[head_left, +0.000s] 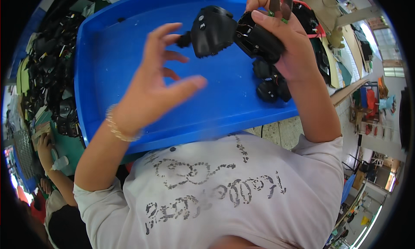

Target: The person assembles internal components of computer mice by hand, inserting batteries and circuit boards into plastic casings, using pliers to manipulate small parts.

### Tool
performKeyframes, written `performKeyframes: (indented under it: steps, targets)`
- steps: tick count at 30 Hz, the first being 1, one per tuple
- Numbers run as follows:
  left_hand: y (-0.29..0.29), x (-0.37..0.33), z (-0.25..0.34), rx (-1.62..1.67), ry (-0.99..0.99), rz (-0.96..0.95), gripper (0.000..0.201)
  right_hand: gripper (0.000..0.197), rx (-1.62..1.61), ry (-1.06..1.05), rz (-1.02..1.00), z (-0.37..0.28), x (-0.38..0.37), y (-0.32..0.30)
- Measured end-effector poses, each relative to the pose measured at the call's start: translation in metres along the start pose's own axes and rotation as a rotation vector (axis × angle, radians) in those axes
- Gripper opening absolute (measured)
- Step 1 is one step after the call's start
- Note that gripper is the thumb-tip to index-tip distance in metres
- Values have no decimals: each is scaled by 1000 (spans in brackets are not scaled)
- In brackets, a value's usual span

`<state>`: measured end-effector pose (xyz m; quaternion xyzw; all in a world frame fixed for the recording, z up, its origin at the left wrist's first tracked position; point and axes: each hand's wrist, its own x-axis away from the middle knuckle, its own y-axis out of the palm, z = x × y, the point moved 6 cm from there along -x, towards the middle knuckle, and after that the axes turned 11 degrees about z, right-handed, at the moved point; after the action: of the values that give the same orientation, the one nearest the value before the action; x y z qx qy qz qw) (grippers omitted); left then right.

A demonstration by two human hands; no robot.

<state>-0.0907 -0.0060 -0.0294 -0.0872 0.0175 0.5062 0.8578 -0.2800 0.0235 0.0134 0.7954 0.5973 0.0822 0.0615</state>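
Spread left hand beside rounded shell

Left of centre, the left hand (153,91) is held wide open, nothing clearly gripped. Up and right of its palm, at top centre, lies the rounded black shell (214,33); the left hand is nearer its free side. Right of it, the black casing (261,41), long axis slanting toward lower right, is gripped by the right hand (294,41), fingers closed round it.

Right hand (296,39) grips the open black housing (261,39) over the blue tray (112,76)!
Left hand (153,87), fingers spread, beside the curved black shell (214,32).
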Motion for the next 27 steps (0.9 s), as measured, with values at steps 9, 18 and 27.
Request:
performKeyframes:
  steps: [9, 18, 27]
  targets:
    - [2, 3, 25, 35, 475, 163, 74, 21, -482, 406, -331, 31, 18, 52]
    - [-18, -5, 14, 365, 109, 24, 33, 37, -219, 331, -195, 31, 26, 65]
    - [-17, -7, 18, 342, 135, 16, 22, 32, -212, 218, -329, 34, 25, 55]
